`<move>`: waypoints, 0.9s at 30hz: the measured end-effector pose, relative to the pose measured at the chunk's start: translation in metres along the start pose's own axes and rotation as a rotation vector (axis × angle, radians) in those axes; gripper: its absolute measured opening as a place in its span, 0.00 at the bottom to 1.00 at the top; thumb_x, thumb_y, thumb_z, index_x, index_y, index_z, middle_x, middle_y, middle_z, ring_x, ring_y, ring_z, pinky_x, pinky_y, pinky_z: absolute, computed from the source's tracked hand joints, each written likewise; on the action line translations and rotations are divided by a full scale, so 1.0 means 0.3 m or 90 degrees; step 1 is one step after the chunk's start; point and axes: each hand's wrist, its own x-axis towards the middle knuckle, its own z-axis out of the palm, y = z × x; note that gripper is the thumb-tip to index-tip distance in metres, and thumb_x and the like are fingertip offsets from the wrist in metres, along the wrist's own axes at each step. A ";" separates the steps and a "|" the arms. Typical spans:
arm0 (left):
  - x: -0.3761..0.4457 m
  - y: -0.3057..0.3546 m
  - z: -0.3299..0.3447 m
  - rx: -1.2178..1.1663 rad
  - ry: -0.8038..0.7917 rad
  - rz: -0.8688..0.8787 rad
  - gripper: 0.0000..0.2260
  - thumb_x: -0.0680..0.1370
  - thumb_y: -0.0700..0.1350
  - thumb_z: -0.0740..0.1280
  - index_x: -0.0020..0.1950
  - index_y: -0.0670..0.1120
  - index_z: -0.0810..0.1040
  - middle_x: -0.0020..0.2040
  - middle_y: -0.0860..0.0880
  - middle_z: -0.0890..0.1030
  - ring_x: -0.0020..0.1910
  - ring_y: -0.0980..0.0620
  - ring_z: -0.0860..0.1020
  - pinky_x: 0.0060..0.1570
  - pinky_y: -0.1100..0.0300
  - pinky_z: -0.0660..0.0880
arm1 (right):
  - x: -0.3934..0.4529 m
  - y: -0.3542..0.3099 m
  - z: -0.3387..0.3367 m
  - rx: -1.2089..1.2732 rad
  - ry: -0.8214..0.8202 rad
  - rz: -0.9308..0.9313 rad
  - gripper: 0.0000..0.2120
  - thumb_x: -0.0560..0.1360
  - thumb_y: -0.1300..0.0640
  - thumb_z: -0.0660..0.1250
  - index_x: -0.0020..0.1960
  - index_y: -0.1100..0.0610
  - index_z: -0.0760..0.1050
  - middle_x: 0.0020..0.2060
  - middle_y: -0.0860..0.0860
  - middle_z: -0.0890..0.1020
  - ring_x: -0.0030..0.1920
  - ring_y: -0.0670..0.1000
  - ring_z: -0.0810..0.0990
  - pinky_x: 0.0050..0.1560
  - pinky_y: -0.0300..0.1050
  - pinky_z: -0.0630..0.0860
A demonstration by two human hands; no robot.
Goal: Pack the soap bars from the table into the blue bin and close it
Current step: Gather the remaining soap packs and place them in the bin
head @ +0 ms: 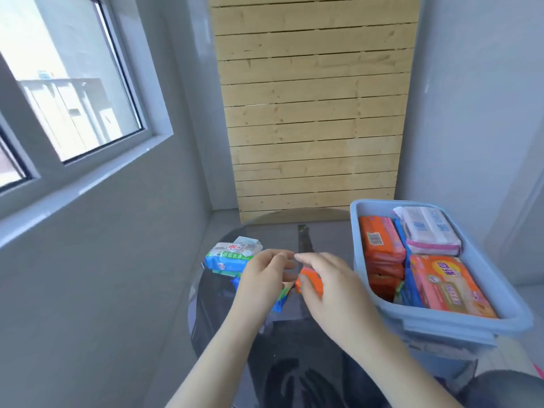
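The blue bin (482, 278) stands open on the right of the round glass table (273, 231), filled with several wrapped soap bars, orange ones and a white-pink one (429, 228) on top. My right hand (329, 290) is closed around an orange soap bar (310, 281) just left of the bin. My left hand (265, 278) rests on a blue-green wrapped soap bar (281, 301), fingers curled over it. Behind it lies a small stack of blue-green and white soap bars (232, 254).
A grey wall with a window runs along the left, close to the table edge. A wooden slat panel (312, 113) leans against the wall behind the table. No lid for the bin shows.
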 end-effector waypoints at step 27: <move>0.153 -0.348 -0.118 0.642 -0.039 0.096 0.19 0.82 0.53 0.54 0.63 0.49 0.79 0.71 0.52 0.73 0.75 0.56 0.62 0.71 0.51 0.64 | 0.116 0.302 0.315 -0.374 -0.248 0.282 0.31 0.73 0.34 0.56 0.73 0.39 0.54 0.61 0.56 0.74 0.60 0.58 0.68 0.58 0.51 0.62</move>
